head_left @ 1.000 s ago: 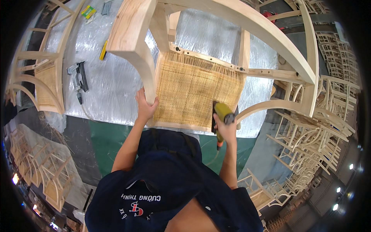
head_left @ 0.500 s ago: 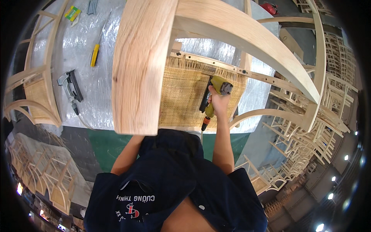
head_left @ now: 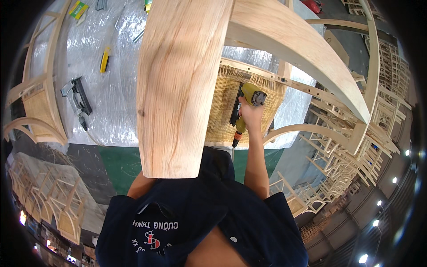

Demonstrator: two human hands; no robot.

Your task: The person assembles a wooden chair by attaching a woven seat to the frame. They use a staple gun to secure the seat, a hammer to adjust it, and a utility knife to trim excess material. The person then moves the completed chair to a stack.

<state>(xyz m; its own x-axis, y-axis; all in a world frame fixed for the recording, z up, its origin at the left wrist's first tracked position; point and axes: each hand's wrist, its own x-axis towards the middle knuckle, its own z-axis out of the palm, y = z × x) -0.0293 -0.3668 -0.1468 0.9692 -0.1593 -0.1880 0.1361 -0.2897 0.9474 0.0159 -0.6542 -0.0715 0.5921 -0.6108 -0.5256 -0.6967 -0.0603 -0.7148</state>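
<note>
Head view: right hand (head_left: 251, 111), one, fingers closed round the grip of an olive-green air tool (head_left: 255, 93); tool's head just beyond the hand, its black magazine (head_left: 236, 107) just left, its orange hose fitting (head_left: 237, 138) on the near side. Woven cane panel (head_left: 223, 113), one, straw-coloured, beneath the hand and extending to its left, loose strands fringing the far edge. Pale wooden rail (head_left: 267, 75) with holes, beyond the hand. Broad wooden leg (head_left: 180, 93), left of the hand, hiding part of the panel. Curved wooden brace (head_left: 311, 129), right of the hand. Left hand, hidden behind the leg; its grip cannot be told, only the left forearm (head_left: 140, 186) showing. Grey-and-black air tool (head_left: 80, 99), yellow-and-black cutter (head_left: 105, 60), both well left of the right hand, on a film-covered table (head_left: 116, 120).
</note>
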